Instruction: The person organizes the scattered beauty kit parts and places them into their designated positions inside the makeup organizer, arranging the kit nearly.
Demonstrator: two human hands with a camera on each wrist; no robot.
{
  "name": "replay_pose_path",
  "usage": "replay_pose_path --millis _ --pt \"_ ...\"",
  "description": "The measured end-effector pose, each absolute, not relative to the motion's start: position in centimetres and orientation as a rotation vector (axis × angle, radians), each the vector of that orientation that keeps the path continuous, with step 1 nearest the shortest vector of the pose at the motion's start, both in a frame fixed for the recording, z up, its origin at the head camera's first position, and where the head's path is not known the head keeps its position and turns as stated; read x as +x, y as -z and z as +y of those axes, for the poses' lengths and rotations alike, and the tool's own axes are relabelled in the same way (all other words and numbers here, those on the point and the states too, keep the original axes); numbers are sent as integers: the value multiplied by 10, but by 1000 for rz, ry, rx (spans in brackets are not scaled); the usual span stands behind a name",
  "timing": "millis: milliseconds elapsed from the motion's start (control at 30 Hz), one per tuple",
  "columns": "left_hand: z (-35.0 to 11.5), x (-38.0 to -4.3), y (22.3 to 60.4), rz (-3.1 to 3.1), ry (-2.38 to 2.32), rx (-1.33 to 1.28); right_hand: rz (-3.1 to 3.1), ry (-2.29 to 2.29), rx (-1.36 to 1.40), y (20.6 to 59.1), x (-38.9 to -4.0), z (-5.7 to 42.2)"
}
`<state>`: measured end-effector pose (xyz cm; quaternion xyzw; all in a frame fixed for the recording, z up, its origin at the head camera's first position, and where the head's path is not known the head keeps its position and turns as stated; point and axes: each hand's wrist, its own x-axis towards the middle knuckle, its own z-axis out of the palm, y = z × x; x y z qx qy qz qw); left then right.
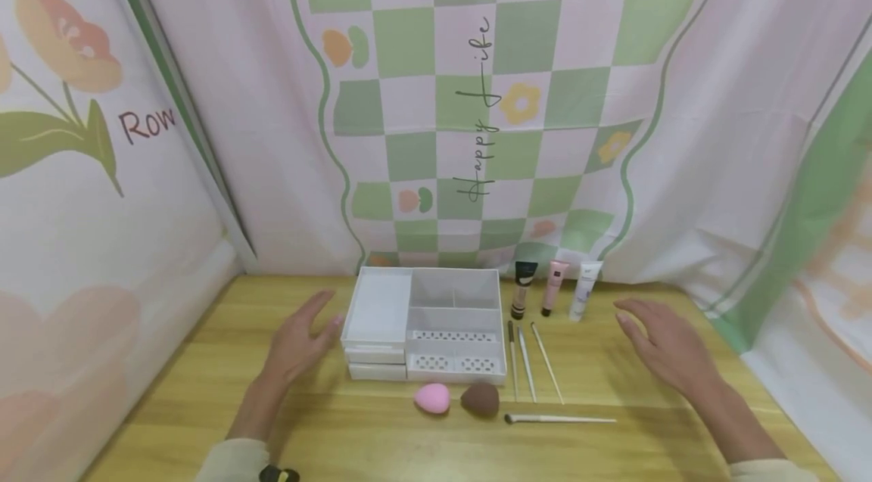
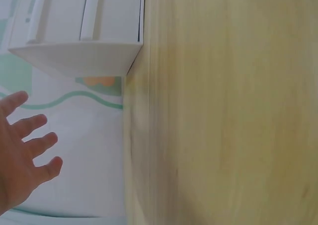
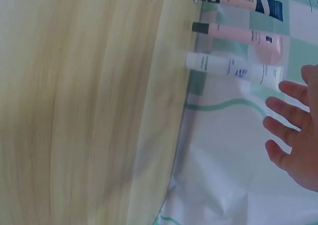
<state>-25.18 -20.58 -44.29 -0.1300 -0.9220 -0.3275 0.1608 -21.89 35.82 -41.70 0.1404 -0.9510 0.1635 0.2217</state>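
Observation:
My left hand is beside the left side of a white organizer box, its fingers spread and holding nothing. To the right of the tubes, my right hand reaches over the table with relaxed fingers and nothing in them. A white tube stands nearest to that hand. Next to it stand a pink tube and a tube with a black top. In the left wrist view the box's drawers appear above the spread fingers.
Three thin brushes lie right of the box, and another brush lies crosswise in front. A pink makeup sponge and a brown one sit before the box. Behind the wooden table hangs a checkered curtain.

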Motion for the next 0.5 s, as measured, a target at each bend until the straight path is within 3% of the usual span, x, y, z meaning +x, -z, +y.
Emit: replay_pose_path --millis 500 --pt "-187 -256 450 -2550 1432 -376 -2866 -984 339 417 -216 331"
